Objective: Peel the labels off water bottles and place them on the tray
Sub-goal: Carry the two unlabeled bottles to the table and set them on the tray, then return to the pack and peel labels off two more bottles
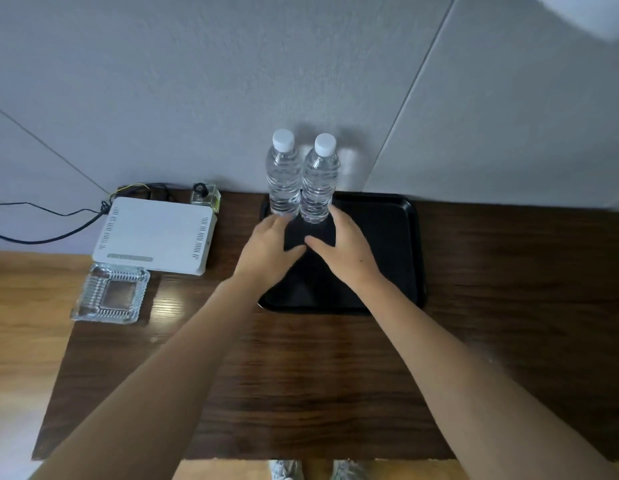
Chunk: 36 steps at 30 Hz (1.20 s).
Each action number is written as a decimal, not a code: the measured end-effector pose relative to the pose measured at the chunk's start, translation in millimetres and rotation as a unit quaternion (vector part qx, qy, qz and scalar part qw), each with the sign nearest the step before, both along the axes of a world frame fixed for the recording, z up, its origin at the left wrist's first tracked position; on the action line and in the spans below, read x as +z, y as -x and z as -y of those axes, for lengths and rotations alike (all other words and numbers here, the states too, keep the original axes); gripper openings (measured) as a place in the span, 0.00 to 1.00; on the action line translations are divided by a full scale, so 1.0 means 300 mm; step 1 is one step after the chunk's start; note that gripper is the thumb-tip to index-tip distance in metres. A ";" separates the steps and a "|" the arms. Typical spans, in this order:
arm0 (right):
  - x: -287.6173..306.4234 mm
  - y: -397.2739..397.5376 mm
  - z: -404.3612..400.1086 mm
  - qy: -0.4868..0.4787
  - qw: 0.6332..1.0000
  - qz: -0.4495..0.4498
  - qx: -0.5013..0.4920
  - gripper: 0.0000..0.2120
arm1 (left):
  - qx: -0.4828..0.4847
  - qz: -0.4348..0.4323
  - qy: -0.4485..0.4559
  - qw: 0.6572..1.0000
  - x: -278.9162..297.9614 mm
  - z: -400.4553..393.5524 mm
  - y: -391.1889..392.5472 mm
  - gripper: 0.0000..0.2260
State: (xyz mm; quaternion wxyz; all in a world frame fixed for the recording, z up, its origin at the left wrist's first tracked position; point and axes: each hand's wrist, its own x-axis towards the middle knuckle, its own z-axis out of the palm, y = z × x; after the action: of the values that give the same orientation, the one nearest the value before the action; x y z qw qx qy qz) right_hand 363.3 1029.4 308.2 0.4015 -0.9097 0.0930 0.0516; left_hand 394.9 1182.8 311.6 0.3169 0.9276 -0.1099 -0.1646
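The left hand is reaching forward over the near-left part of the tray, fingers spread and loose, gripping nothing; its fingertips are lying at the foot of the left bottle, touching it or very nearly. The right hand is mirroring it, open and empty, with its fingers at the base of the right bottle. The two thumbs are almost meeting in the centre of the frame.

Both bottles are standing upright, side by side and about touching, at the far-left corner of the tray, just above centre. Each is showing a white cap and bare ribbed plastic with no label visible, so the peeling is looking finished and the hands seem to be only settling or squaring the pair.

The bottles are looking full, so they are likely handling as fairly heavy, and tall enough to tip if nudged high up. The thin ribbed walls will probably give under a hard squeeze, and the bare plastic may be slippery. Taking hold around the ribbed middle or low on the body, with a wrapping grip, seems safest.

Left of the tray, a white box and a glass dish are sitting on the dark table.
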 end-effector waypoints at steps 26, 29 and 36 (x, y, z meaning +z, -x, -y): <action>0.628 1.567 0.738 0.076 0.972 -0.150 -0.164 0.32 | -0.335 -0.014 -0.202 0.920 0.556 0.701 1.265 0.26; 0.632 1.887 0.933 0.025 0.951 -0.188 -0.244 0.34 | -0.411 -0.010 -0.191 0.891 0.570 0.966 1.478 0.24; 0.620 2.414 1.213 -0.028 0.891 -0.237 -0.387 0.28 | -0.582 0.030 -0.193 0.789 0.604 1.473 1.911 0.20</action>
State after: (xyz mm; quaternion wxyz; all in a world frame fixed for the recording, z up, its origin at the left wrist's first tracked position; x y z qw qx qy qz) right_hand -361.0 665.5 494.0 0.3813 -0.7506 0.5287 0.1083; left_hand -178.5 740.8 492.6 -0.0281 0.7342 -0.6045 -0.3077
